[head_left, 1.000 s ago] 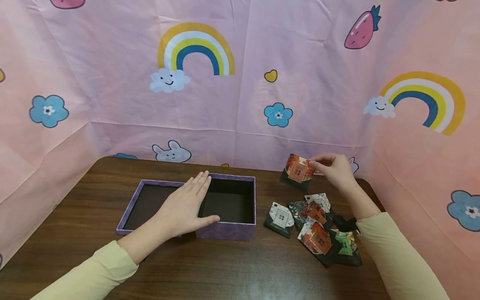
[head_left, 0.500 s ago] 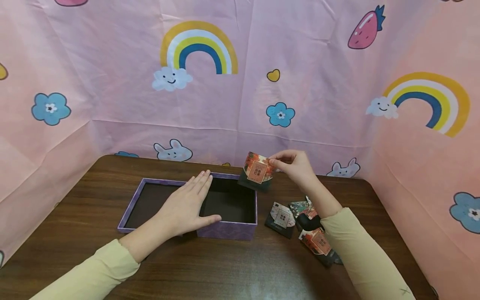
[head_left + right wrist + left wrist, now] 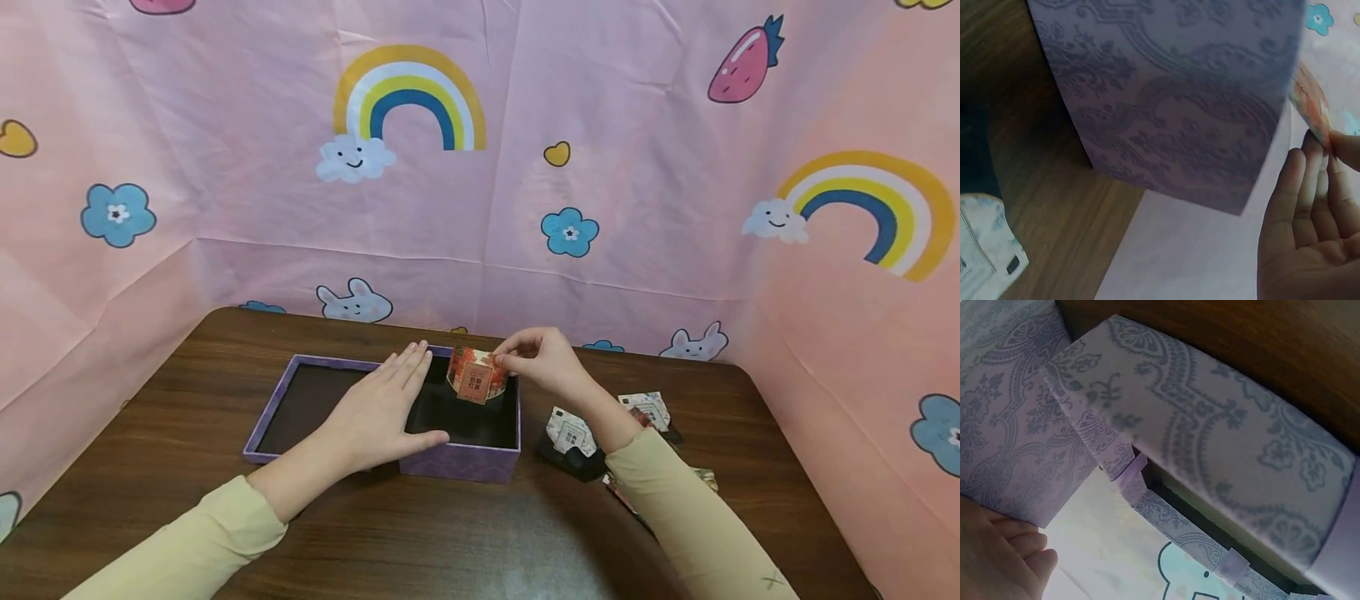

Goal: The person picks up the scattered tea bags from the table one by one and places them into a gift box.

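Observation:
A purple patterned box [image 3: 461, 463] stands on the table, its dark inside facing up. My left hand [image 3: 375, 410] lies across its left side with straight fingers, thumb stretched out over the front edge. My right hand [image 3: 546, 363] pinches an orange-red sachet [image 3: 476, 377] by its upper right corner between thumb and fingertips. The sachet hangs upright over the box opening, its lower part dipping inside the rim. The right wrist view shows the sachet [image 3: 1313, 106] edge-on beyond the box's side wall.
Left of the box lies a shallow purple tray-like lid [image 3: 272, 407] with a dark inside, partly covered by my left hand. On the right are a white sachet [image 3: 567, 432] and several others, among them another white one [image 3: 647, 407], partly hidden by my right sleeve. A patterned cloth hangs behind.
My right hand has carried the orange-red sachet leftward from above the pile to the box and lowered it into the opening. My left hand has kept its place on the box.

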`<state>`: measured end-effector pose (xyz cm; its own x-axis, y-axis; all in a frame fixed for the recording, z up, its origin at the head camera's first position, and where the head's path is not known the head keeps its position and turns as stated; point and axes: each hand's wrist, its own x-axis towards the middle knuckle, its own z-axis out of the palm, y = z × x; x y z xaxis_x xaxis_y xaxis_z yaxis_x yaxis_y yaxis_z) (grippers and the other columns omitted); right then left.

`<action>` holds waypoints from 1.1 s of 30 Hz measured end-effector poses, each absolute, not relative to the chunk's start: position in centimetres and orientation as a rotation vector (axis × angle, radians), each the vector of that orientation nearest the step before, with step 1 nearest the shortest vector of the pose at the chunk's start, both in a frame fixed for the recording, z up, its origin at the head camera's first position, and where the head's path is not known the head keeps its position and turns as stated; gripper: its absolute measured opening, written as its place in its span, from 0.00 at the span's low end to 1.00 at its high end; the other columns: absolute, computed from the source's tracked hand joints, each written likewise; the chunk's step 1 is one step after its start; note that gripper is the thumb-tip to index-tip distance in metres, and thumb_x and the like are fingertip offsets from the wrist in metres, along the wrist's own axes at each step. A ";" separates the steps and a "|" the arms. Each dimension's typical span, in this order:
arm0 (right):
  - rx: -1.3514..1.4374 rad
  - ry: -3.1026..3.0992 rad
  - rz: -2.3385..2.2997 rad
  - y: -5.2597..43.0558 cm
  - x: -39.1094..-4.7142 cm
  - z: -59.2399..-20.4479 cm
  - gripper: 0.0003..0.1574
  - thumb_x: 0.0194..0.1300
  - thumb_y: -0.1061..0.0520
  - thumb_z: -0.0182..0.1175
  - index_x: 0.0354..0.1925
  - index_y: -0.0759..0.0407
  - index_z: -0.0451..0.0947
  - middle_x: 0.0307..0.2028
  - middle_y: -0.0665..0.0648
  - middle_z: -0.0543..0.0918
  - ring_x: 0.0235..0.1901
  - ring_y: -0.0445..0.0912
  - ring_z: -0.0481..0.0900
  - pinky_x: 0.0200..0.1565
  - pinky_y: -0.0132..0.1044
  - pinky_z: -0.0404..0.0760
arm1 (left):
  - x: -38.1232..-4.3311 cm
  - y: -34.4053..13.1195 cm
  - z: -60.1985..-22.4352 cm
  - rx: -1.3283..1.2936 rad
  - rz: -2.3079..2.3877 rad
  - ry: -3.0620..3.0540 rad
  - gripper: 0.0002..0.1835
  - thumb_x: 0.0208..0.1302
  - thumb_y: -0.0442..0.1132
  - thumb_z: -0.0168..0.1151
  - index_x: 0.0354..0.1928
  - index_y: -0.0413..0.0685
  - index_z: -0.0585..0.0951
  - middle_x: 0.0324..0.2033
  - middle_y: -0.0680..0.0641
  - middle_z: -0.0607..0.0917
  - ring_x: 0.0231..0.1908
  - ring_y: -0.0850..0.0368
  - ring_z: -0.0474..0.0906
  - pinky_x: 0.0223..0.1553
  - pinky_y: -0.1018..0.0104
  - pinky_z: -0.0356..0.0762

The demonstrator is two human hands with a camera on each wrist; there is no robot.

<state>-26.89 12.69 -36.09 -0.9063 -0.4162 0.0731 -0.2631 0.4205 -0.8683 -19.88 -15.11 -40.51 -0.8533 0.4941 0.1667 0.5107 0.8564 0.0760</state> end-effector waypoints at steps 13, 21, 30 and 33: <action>-0.865 2.619 -1.210 11.0 -26.3 -37.7 0.04 0.67 0.60 0.73 0.39 0.57 0.94 0.38 0.56 0.94 0.33 0.37 0.88 0.34 0.31 0.84 | -19.9 -15.0 -40.5 -0.775 -0.202 -2.897 0.63 0.66 0.78 0.57 0.83 0.34 0.54 0.84 0.36 0.53 0.85 0.41 0.50 0.84 0.46 0.56; -0.944 2.746 -1.055 10.0 -25.6 -38.2 0.03 0.66 0.59 0.74 0.35 0.53 0.94 0.30 0.49 0.93 0.27 0.32 0.84 0.30 0.27 0.80 | -19.9 -15.0 -40.5 -0.766 -0.207 -2.903 0.63 0.66 0.78 0.56 0.84 0.35 0.53 0.85 0.37 0.52 0.85 0.42 0.50 0.84 0.47 0.56; -1.025 2.904 -0.770 9.4 -25.3 -38.5 0.03 0.66 0.56 0.75 0.34 0.51 0.94 0.29 0.47 0.93 0.26 0.36 0.85 0.30 0.27 0.80 | -19.9 -15.0 -40.5 -0.771 -0.216 -2.899 0.62 0.67 0.77 0.58 0.84 0.35 0.54 0.84 0.36 0.53 0.85 0.41 0.50 0.84 0.46 0.56; -1.045 2.928 -0.718 9.3 -25.1 -38.5 0.03 0.66 0.55 0.75 0.34 0.51 0.94 0.28 0.47 0.93 0.25 0.36 0.83 0.27 0.26 0.77 | -19.9 -15.0 -40.6 -0.774 -0.220 -2.897 0.62 0.67 0.76 0.58 0.83 0.35 0.54 0.84 0.36 0.53 0.85 0.41 0.50 0.84 0.46 0.56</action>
